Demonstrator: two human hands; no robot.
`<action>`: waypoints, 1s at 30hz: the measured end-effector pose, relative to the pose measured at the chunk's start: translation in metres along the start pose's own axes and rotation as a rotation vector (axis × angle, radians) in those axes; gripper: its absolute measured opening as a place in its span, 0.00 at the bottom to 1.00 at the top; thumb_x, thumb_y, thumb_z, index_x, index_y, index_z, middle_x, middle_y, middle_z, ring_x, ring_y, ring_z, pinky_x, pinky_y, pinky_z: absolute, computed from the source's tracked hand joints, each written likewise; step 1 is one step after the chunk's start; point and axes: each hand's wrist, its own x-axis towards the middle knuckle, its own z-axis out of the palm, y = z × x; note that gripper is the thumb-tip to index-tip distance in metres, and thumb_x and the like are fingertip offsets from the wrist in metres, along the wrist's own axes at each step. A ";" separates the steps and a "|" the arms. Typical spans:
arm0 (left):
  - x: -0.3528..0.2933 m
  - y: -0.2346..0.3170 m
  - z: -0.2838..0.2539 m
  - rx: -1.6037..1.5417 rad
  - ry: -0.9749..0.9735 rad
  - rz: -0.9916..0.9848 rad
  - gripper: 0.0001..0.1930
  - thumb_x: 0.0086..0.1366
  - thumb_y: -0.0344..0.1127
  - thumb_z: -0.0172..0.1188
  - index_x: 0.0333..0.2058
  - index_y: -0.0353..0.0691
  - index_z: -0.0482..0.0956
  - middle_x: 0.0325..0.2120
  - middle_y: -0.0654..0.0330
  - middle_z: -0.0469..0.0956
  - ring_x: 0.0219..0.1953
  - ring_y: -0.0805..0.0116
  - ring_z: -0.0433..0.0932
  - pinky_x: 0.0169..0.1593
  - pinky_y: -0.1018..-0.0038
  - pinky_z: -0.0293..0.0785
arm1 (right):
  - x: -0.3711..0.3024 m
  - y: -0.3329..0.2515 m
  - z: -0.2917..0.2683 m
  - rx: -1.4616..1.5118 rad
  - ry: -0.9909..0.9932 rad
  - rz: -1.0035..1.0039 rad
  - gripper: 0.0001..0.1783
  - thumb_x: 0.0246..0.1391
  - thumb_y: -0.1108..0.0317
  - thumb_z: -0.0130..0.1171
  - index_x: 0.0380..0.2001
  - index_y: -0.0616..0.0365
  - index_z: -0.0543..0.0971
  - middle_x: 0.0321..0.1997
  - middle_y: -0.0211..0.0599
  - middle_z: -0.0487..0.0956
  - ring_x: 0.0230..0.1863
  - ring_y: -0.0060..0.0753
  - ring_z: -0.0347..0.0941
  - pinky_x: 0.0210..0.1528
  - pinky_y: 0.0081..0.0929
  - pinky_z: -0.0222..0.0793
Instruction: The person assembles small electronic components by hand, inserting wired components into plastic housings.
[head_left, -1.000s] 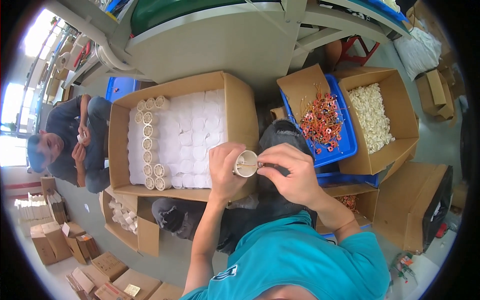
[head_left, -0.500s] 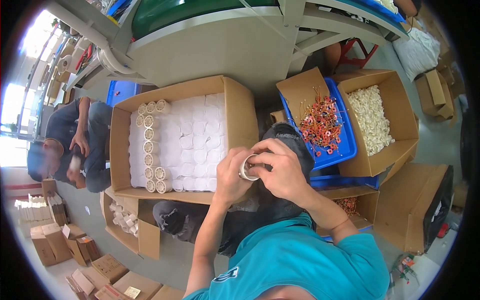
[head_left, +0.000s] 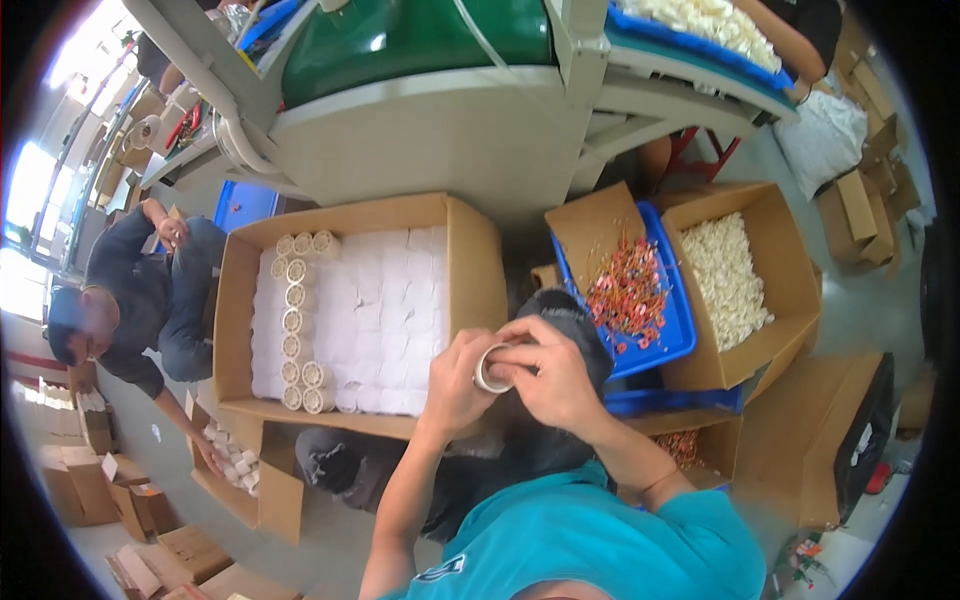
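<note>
My left hand [head_left: 456,388] is wrapped round a short white hollow cylinder [head_left: 484,376], its open end facing up. The fingers of my right hand [head_left: 552,376] reach into that opening, pinched together; whatever they grip inside is hidden. Just left of my hands is a large cardboard box [head_left: 475,265] lined with white wrapped rolls. On top of these stand several cream cylinders [head_left: 292,320] with patterned ends, in a column along the box's left side.
A blue tray [head_left: 680,335] to the right holds small red and gold wired parts [head_left: 630,300]. Beside it, a carton holds cream pieces [head_left: 725,280]. A grey machine frame [head_left: 420,140] stands ahead. At left a co-worker [head_left: 130,310] sits near a carton of white pieces [head_left: 238,465].
The view has shifted, so the scene sits lower in the picture. My hands stay on the cylinder, fingers still inside. The co-worker has stretched an arm down into the carton of white pieces.
</note>
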 end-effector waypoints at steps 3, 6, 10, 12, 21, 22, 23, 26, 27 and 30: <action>0.001 -0.001 0.001 0.023 0.005 0.012 0.27 0.44 0.24 0.72 0.46 0.39 0.73 0.36 0.51 0.78 0.35 0.50 0.80 0.34 0.64 0.78 | 0.000 0.000 0.001 -0.039 0.058 -0.010 0.09 0.43 0.77 0.68 0.32 0.61 0.86 0.40 0.39 0.80 0.41 0.38 0.79 0.46 0.29 0.73; 0.003 0.002 0.001 0.040 -0.031 -0.016 0.26 0.44 0.23 0.71 0.45 0.39 0.74 0.37 0.51 0.78 0.36 0.49 0.80 0.35 0.62 0.78 | 0.000 0.000 0.001 -0.102 0.094 -0.045 0.09 0.43 0.78 0.67 0.32 0.61 0.86 0.40 0.39 0.80 0.41 0.37 0.79 0.45 0.29 0.73; 0.008 0.004 0.001 0.039 -0.052 0.004 0.26 0.45 0.23 0.69 0.45 0.39 0.73 0.37 0.52 0.77 0.37 0.48 0.80 0.36 0.62 0.78 | -0.001 0.004 0.005 -0.013 0.128 -0.030 0.09 0.42 0.79 0.67 0.32 0.64 0.85 0.40 0.39 0.80 0.40 0.37 0.78 0.44 0.29 0.73; 0.008 0.001 0.002 0.047 -0.066 0.018 0.27 0.44 0.23 0.69 0.46 0.39 0.73 0.37 0.52 0.76 0.36 0.48 0.80 0.36 0.61 0.78 | 0.000 0.009 0.006 0.023 0.147 -0.046 0.10 0.41 0.81 0.67 0.31 0.66 0.84 0.39 0.39 0.80 0.39 0.36 0.78 0.43 0.28 0.73; 0.008 0.000 0.001 0.066 -0.172 0.024 0.28 0.44 0.27 0.71 0.46 0.38 0.71 0.37 0.53 0.76 0.37 0.50 0.80 0.36 0.62 0.77 | 0.000 0.020 0.001 0.023 0.090 -0.032 0.09 0.41 0.81 0.67 0.31 0.67 0.84 0.39 0.40 0.78 0.39 0.35 0.77 0.42 0.28 0.73; 0.006 -0.001 0.002 0.079 -0.178 0.033 0.28 0.44 0.28 0.71 0.46 0.39 0.71 0.38 0.54 0.76 0.37 0.51 0.80 0.36 0.62 0.77 | 0.000 0.021 0.000 0.035 0.079 -0.021 0.09 0.41 0.81 0.67 0.31 0.67 0.84 0.40 0.40 0.78 0.39 0.35 0.77 0.42 0.28 0.73; 0.005 -0.001 0.003 0.081 -0.165 0.032 0.28 0.44 0.28 0.71 0.46 0.39 0.71 0.38 0.54 0.76 0.37 0.51 0.80 0.36 0.62 0.77 | 0.000 0.023 0.000 0.049 0.068 -0.007 0.09 0.41 0.81 0.67 0.30 0.67 0.84 0.40 0.40 0.78 0.39 0.35 0.77 0.43 0.27 0.73; 0.009 0.000 0.003 0.087 -0.199 0.027 0.28 0.44 0.29 0.71 0.46 0.39 0.71 0.37 0.55 0.75 0.38 0.50 0.79 0.37 0.61 0.77 | -0.001 0.026 -0.003 0.063 0.072 0.018 0.09 0.42 0.81 0.67 0.31 0.67 0.84 0.40 0.39 0.78 0.40 0.34 0.77 0.44 0.27 0.73; 0.014 0.002 0.005 0.066 -0.204 0.023 0.28 0.45 0.29 0.71 0.46 0.39 0.71 0.37 0.55 0.75 0.39 0.50 0.79 0.37 0.61 0.77 | 0.000 0.025 -0.005 0.053 0.092 0.012 0.09 0.42 0.81 0.67 0.31 0.67 0.84 0.40 0.39 0.78 0.40 0.34 0.77 0.44 0.27 0.73; 0.033 0.002 0.001 0.058 -0.223 0.022 0.27 0.46 0.30 0.72 0.46 0.40 0.71 0.37 0.54 0.75 0.40 0.50 0.79 0.39 0.61 0.76 | 0.009 0.029 -0.012 0.060 0.127 -0.021 0.10 0.44 0.81 0.67 0.34 0.66 0.85 0.42 0.39 0.78 0.41 0.32 0.77 0.44 0.25 0.73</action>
